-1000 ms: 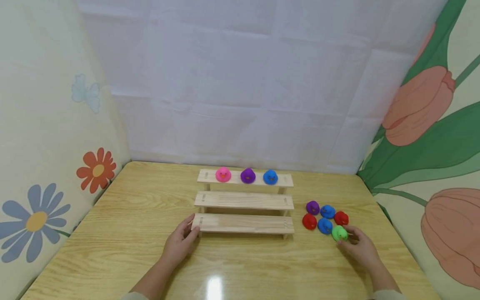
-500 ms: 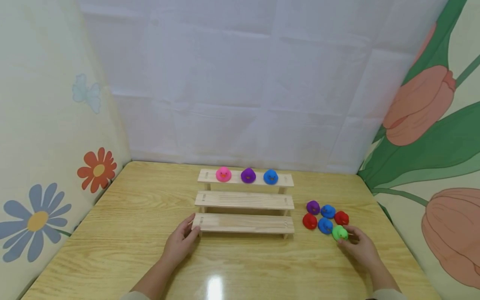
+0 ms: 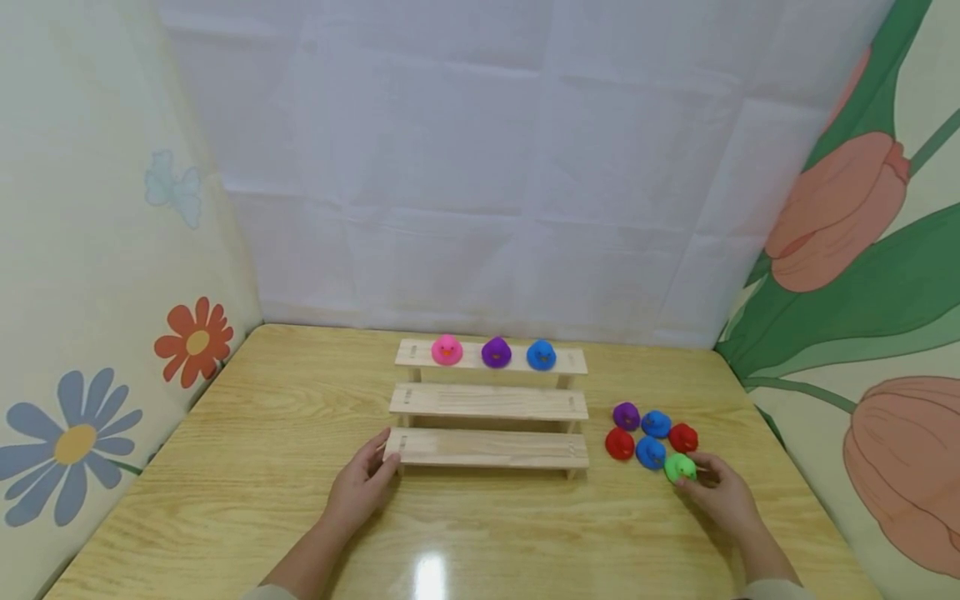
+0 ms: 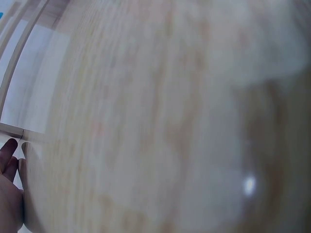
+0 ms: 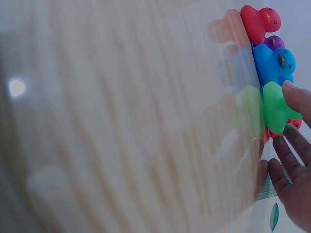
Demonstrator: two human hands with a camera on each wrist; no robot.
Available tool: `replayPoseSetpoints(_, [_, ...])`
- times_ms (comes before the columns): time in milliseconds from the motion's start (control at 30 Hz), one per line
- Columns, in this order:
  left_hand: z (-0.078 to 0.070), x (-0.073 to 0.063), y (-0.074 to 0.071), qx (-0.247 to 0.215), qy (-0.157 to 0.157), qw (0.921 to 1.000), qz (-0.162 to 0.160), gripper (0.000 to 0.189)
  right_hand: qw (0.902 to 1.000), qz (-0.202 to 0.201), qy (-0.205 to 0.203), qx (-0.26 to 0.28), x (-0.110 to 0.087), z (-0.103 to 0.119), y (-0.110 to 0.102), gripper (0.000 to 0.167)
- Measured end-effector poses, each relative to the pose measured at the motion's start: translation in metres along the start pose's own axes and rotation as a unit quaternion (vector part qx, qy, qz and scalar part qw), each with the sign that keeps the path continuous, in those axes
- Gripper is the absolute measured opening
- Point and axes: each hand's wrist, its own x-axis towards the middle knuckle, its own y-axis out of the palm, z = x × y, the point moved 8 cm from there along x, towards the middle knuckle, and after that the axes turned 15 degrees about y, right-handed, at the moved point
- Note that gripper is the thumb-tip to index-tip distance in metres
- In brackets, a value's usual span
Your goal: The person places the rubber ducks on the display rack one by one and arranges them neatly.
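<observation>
Touching right grip (image 3: pixel 722 493): green duck (image 3: pixel 679 467)

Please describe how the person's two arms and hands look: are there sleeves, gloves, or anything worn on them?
Both hands are bare: the left hand and the right hand show no gloves, and no rings or watch can be seen. The forearms are uncovered. A light beige sleeve edge shows at the bottom of the head view on each arm.

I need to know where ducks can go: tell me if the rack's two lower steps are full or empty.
Empty. The middle step and bottom step show bare wood; only the top step holds three ducks.
</observation>
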Motion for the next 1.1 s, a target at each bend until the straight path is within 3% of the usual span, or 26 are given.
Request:
replayPoseSetpoints(467, [0.0,-0.001,0.0,-0.001,-0.002,1.0,-0.003,0.058,0.9999,-0.002,0.003,0.014,0.0,0.003,0.0,0.057])
replayPoseSetpoints(867, [0.001,-0.001,0.001,0.0,-0.007,1.0,0.001,0.059,0.9984,0.023,0.029,0.043,0.001,0.008,-0.002,0.064])
replayPoseSetpoints(1100, [0.001,-0.001,0.0,-0.001,-0.007,1.0,0.002,0.059,0.9972,0.025,0.016,0.068,0.001,0.016,-0.006,0.064])
